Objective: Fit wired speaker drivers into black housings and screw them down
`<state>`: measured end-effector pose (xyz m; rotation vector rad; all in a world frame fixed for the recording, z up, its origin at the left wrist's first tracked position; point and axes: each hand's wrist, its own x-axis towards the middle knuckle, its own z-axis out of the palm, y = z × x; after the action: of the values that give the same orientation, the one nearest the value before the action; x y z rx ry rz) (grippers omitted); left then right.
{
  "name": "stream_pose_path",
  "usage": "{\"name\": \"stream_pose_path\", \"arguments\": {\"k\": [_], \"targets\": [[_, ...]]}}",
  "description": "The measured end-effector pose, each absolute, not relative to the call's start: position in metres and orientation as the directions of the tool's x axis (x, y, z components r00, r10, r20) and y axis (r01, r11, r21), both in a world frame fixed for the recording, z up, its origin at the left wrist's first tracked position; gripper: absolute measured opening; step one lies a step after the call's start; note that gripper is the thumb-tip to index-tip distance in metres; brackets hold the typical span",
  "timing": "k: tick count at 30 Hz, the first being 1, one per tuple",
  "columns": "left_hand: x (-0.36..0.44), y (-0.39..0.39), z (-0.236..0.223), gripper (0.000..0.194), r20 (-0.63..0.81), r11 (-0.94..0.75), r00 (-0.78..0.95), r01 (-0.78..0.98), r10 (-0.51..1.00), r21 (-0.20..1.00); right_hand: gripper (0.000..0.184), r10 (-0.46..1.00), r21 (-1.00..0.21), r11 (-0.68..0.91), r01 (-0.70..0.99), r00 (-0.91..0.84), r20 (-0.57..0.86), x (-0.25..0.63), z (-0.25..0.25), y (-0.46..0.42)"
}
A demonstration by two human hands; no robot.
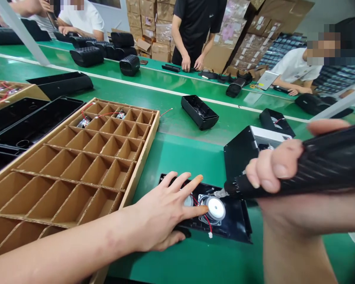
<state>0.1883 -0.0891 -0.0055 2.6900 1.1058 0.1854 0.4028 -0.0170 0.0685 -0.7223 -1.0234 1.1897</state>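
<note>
A black plastic panel lies on the green work surface, with a round speaker driver set in it and a second driver partly hidden by my fingers. Red wires with a small white plug run beside the driver. My left hand rests over the panel, fingers spread, a fingertip at the driver's edge. My right hand wraps round a black electric screwdriver. Its tip meets the upper corner of the driver's frame; whether a screw sits there I cannot make out.
A divided cardboard tray with a few drivers stands at left, beside black housings. Behind my right hand is a black and silver box. An open black case lies on the belt. Several co-workers sit or stand across it.
</note>
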Motion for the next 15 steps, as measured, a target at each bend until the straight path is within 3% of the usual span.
{"name": "stream_pose_path", "arguments": {"k": [3,15], "targets": [[0.188,-0.087,-0.009,0.076,0.053,-0.706,0.721,0.657,0.691,0.265,0.054,0.927,-0.864,0.326,-0.383,-0.049,0.371,0.385,0.052,-0.018],[0.187,-0.085,-0.013,0.076,0.062,-0.704,0.715,0.664,0.697,0.250,0.064,0.938,-0.888,0.281,-0.363,-0.091,0.334,0.379,0.034,-0.012]]}}
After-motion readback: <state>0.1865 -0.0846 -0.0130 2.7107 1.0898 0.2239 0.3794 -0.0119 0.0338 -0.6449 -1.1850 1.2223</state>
